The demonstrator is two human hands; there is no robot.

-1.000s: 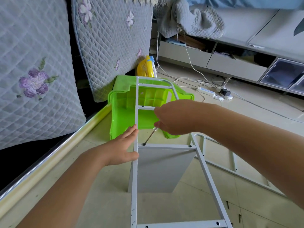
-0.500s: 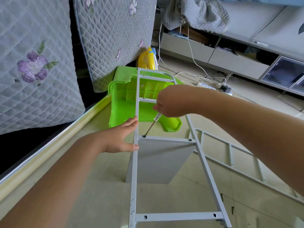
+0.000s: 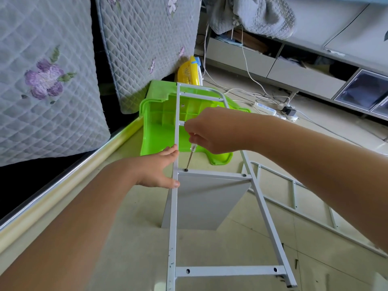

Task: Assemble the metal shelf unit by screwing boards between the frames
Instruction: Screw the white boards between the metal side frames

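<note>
A white metal ladder frame (image 3: 173, 217) runs away from me. A grey board (image 3: 202, 203) hangs under its middle crossbar (image 3: 214, 174). My right hand (image 3: 212, 131) grips a screwdriver (image 3: 190, 156), whose tip sits on a screw (image 3: 186, 170) at the crossbar's left end. A second screw (image 3: 244, 175) shows at the right end. My left hand (image 3: 159, 170) rests against the left rail, with the fingers straight and the thumb touching the rail. The near crossbar (image 3: 228, 270) has two bare holes.
A second frame (image 3: 294, 193) lies flat on the tiled floor to the right. A green plastic bin (image 3: 159, 127) lies tipped behind the frame, with a yellow object (image 3: 188, 71) beyond it. Quilted cushions stand at the left, and cables and a power strip (image 3: 265, 107) lie at the back.
My right hand has shifted left along the frame, so the screwdriver stands steeper over the left screw. My view has moved closer. The left hand stays on the rail.
</note>
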